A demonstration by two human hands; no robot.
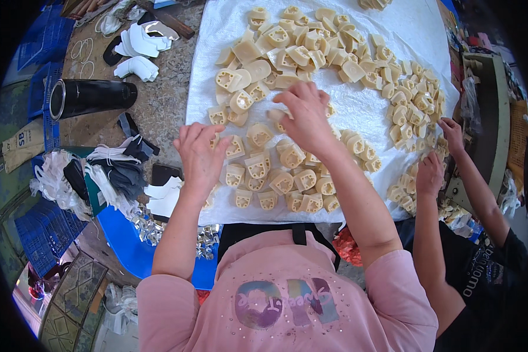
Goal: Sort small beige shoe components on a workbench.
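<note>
1. Cream plastic heel pieces (258,165), blocky wedges with round holes in their faces, spread in rows over the near half of a white sheet (358,111).
2. Right hand (305,114) laid palm down over the middle of those pieces, fingers curled toward the far pile and closed narrowly on one cream piece (276,114) at the fingertips.
3. Left hand (200,154) flat on the near left edge of the rows, fingers spread wide, tips touching a piece; whether anything sits gripped under the palm cannot be told.
4. Loose heap of the same cream pieces (293,41) farther up the sheet, tumbled rather than lined up.
5. Curved band of more pieces (413,100) down the sheet's right side.
6. Another person's two hands (431,173) at that right band, one near the lower cluster, the other (452,134) higher up, both touching pieces.
7. Black cylinder (91,97) lying on its side on the speckled table, well left of the sheet.
8. White curved shells (139,50) beyond the cylinder.
9. Bundle of white and dark straps (114,167) just left of the left hand.
10. Blue crate (44,232) lower left.
</note>
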